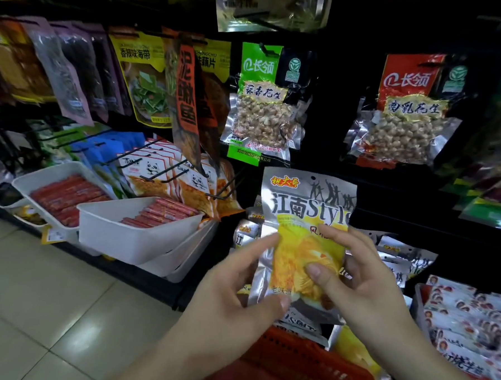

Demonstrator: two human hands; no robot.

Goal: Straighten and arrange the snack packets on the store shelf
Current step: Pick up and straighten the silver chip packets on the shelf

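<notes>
A silver-and-yellow snack packet is held upright before the lower shelf pegs, clamped by the left hand and right hand. It is judged light, crinkly and slippery; the sealed edges are best pinched.

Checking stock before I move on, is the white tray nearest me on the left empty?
No, the nearest white tray holds a row of red sausage sticks lying along its back part.
</notes>
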